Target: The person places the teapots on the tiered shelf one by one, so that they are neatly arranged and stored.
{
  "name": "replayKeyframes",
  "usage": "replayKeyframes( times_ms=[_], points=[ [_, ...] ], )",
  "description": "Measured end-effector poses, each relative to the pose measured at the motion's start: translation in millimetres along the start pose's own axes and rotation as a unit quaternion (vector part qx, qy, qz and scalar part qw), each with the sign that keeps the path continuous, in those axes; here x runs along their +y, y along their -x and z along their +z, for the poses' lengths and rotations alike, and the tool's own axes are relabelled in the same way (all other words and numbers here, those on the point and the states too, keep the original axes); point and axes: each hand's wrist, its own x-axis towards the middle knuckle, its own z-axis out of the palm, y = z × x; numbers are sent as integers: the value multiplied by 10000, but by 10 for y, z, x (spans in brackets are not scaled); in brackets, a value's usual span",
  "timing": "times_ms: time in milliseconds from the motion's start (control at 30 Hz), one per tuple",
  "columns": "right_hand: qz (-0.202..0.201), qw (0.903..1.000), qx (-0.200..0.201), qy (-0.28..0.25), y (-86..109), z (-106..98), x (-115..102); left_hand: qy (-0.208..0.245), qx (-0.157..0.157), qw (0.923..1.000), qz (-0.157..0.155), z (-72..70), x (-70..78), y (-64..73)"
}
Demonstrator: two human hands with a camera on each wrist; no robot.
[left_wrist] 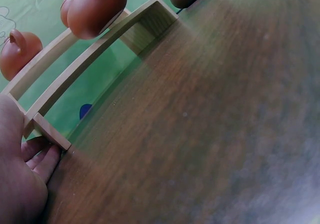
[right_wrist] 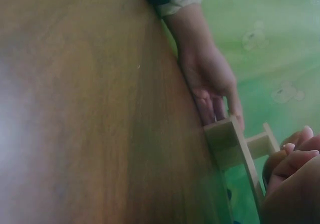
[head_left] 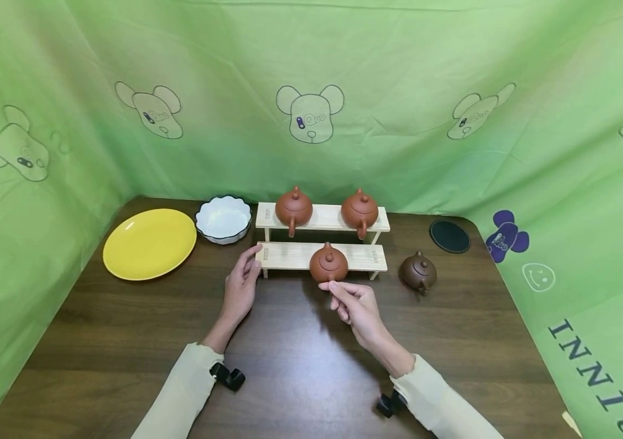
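Observation:
A two-tier wooden stand holds reddish-brown clay teapots. On its lower tier, right of the middle, is one clay teapot. My right hand pinches this pot's spout between thumb and forefinger, its other fingers curled in. My left hand touches the left end of the lower tier, thumb at the front corner and fingers reaching along the side. The left wrist view shows its fingers low beside the end leg. Two more clay teapots, a left one and a right one, sit on the upper tier.
A dark brown teapot stands on the table right of the stand, with a black round coaster behind it. Further left are a white scalloped bowl and a yellow plate. Green printed cloth encloses the table's back and sides.

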Motion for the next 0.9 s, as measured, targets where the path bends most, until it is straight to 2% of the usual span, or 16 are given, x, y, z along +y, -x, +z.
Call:
replayKeyframes(
  times_ms=[167, 300, 367, 500, 667, 767, 900],
  points=[
    [-167, 9998, 72, -67, -102, 102, 37, 52, -73, 9997, -226, -18, 61, 16],
    [-257, 9996, 108, -77, -174, 192, 62, 20, -51, 10000, -77, -15, 38, 21],
    [-286, 9995, 110, -70, -210, 236, 70, -60, -13, 10000, 42, -11, -27, 5],
    [-272, 9995, 134, -129, -268, 331, 71, -105, -13, 9999, 86, -14, -243, -65],
    [-223, 9994, 150, -237, -336, 438, 53, 208, -136, 9996, -124, -29, -465, -146],
    [-206, 9993, 162, -249, -384, 471, 44, 343, -207, 9990, -213, -35, -514, -170],
    [-175, 9994, 191, -243, -448, 483, 39, 369, -228, 9989, -177, -25, -525, -183]
  ],
)
